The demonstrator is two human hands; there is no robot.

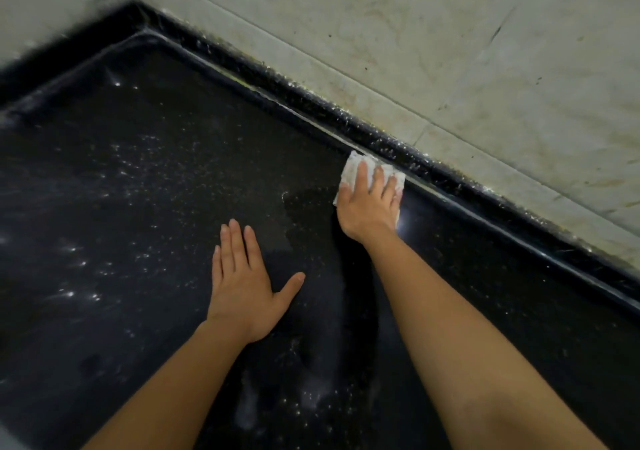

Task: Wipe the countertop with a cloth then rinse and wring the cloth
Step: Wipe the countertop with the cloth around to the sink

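Observation:
A black speckled stone countertop fills most of the view. A small white folded cloth lies flat on it, close to the raised black back edge. My right hand presses on the cloth with straight, spread fingers, covering most of it. My left hand rests flat on the bare countertop, nearer to me and to the left, fingers straight and thumb out, holding nothing. A wet patch shows on the stone just left of the cloth.
A raised black stone lip runs along the back and left of the counter. Stained pale tiled walls rise behind it and meet in a corner at the upper left. White specks and dust are scattered over the left part of the counter.

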